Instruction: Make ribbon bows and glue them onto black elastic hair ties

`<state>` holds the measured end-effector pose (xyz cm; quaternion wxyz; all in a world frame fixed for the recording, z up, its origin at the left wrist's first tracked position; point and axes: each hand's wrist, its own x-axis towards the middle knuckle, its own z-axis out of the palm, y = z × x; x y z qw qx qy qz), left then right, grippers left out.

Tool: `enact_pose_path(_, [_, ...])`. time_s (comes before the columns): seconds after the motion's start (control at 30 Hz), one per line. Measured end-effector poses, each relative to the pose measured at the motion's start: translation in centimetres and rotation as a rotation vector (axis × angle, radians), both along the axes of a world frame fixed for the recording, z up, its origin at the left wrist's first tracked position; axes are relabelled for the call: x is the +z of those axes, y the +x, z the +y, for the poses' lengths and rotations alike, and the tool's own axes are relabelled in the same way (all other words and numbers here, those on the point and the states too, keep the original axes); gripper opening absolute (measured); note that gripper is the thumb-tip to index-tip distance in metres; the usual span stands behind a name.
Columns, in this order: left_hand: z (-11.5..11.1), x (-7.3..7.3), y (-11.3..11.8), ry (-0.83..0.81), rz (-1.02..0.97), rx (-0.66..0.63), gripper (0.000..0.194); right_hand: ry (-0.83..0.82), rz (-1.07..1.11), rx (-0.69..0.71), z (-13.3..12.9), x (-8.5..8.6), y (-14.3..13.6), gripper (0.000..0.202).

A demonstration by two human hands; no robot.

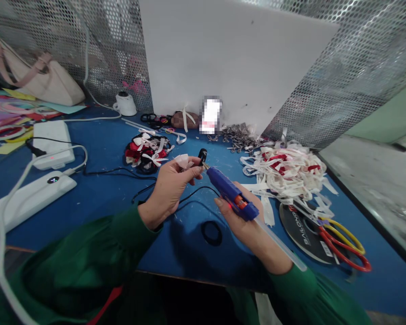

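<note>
In my right hand [240, 219] is a blue hot glue gun [225, 186], with a long clear glue stick [284, 247] sticking out of its back end. Its metal tip points left and sits at the black band [202, 155] pinched in my left hand [169, 187]; whether the tip touches it I cannot tell. A pale pinkish-white ribbon piece [182, 161] also shows between my left fingers, partly hidden by them. On the blue table between my forearms lies a loose black hair tie [203, 233].
A pile of hair ties with bows [145, 153] lies left. Tangled ribbons [291, 176], a black reel [301, 239] and red-and-yellow scissors [343, 259] are right. Metal clips [240, 135] and a blurred phone [211, 115] stand behind. White power strips [30, 198] and cords occupy the left.
</note>
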<state>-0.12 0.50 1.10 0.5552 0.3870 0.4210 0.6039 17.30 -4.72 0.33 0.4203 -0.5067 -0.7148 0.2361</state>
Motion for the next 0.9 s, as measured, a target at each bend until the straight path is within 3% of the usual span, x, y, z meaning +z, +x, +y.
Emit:
enact_pose_path(0.4, [-0.07,0.08,-0.03,-0.076,-0.018,-0.019,0.035,0.026,0.052,0.004,0.02,0.02,0.09,0.020])
enact_pose_path(0.9, [-0.23,-0.08,-0.05,-0.093,-0.001,-0.054,0.032,0.040,0.065,-0.012,0.25,-0.43,0.10,0.018])
